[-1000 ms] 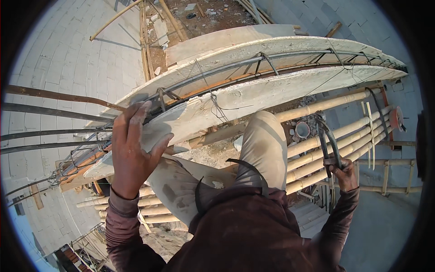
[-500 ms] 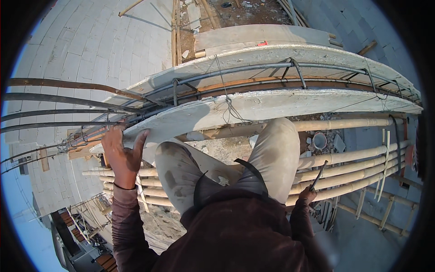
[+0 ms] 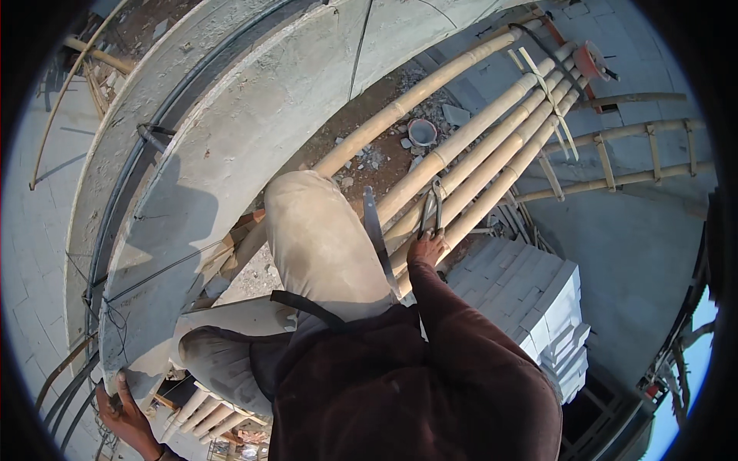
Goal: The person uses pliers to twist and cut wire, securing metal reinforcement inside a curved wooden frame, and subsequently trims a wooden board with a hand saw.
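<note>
My right hand (image 3: 427, 249) is closed round the lower ends of a pair of pincers (image 3: 439, 201), whose two dark arms spread apart above the bamboo poles (image 3: 469, 177). Beside it a long flat metal blade (image 3: 374, 227), perhaps a saw, stands out by my right thigh; its handle end is hidden. At the lower left, my left hand (image 3: 127, 421) grips the end edge of a pale grey formwork board (image 3: 254, 100). Behind that board, steel reinforcing bars (image 3: 115, 192) run through the gap to a second board (image 3: 96, 173).
Dark bar ends (image 3: 65, 392) stick out near my left hand. Below the poles, a bucket (image 3: 422, 132) stands among rubble. A reddish bucket (image 3: 589, 60) hangs by the pole ends. Stacked pale blocks (image 3: 515, 288) and a bamboo ladder (image 3: 607, 165) are at the right.
My view and body have turned to the right. My right hand has moved forward over the poles, and the pincers' arms now show apart. My left hand stays at the board's end.
</note>
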The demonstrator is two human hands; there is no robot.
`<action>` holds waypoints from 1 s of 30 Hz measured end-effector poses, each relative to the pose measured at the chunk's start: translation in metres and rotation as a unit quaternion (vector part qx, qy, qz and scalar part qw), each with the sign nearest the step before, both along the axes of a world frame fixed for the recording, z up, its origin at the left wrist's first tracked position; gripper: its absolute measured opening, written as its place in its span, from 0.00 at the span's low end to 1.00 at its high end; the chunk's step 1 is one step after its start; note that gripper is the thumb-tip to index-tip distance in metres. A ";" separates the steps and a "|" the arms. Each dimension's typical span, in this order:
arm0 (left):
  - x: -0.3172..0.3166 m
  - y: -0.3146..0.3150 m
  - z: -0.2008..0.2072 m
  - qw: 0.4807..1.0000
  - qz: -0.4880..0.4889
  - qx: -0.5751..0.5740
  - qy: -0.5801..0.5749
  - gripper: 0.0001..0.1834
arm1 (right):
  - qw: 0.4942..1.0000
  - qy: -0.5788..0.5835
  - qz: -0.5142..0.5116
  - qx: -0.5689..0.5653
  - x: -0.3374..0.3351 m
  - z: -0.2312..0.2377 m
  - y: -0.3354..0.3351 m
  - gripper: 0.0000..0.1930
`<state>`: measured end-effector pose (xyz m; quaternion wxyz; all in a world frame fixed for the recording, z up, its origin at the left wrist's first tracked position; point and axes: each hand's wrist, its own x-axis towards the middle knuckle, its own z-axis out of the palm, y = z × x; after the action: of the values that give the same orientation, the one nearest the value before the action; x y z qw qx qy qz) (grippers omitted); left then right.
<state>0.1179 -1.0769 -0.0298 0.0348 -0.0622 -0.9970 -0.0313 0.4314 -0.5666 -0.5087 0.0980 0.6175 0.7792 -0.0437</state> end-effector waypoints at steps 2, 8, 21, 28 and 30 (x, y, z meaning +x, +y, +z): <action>-0.004 0.003 0.004 0.999 -0.015 0.010 -0.028 0.17 | 0.996 0.002 0.058 0.064 0.007 0.015 -0.013 0.24; -0.004 0.006 0.001 0.995 -0.065 0.080 -0.014 0.16 | 0.900 0.038 0.174 -0.397 0.078 0.061 -0.083 0.18; -0.013 0.012 0.002 0.981 -0.159 0.090 0.068 0.20 | 0.856 -0.123 0.412 -0.287 0.130 0.057 -0.064 0.19; -0.013 0.008 0.000 0.982 -0.152 0.101 0.050 0.23 | 0.851 -0.125 0.442 -0.254 0.130 0.070 -0.040 0.19; -0.012 0.009 0.000 0.986 -0.132 0.093 0.042 0.22 | 0.848 -0.126 0.450 -0.252 0.131 0.074 -0.035 0.19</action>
<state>0.1063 -1.0683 -0.0298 0.0782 -0.1910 -0.9704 -0.1251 0.5627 -0.6016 -0.4343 0.3564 0.1539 0.9148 -0.1113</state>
